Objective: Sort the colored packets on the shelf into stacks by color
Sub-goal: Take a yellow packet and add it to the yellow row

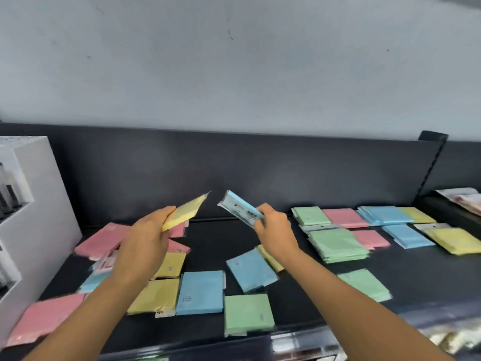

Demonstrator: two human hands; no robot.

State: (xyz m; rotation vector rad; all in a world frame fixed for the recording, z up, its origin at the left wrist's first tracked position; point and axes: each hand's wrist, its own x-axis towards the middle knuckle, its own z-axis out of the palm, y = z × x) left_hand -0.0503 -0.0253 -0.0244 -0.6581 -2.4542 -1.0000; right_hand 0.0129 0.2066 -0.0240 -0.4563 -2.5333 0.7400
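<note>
The left hand (pixel 144 246) and right hand (pixel 273 230) are bare, and so are both forearms (pixel 351 295).

Yellow packet (pixel 185 212), blue packet (pixel 241 209)

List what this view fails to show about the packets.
Head view:
Blurred: print on the blue packet in the right hand.
Partly hidden behind the left hand: pink packets, count unclear.
Blur hides how many packets the green stack holds.
Cut by left edge: white box.

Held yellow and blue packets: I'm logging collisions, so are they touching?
Apart: the head view shows dark back panel between the yellow packet and the blue packet.
</note>
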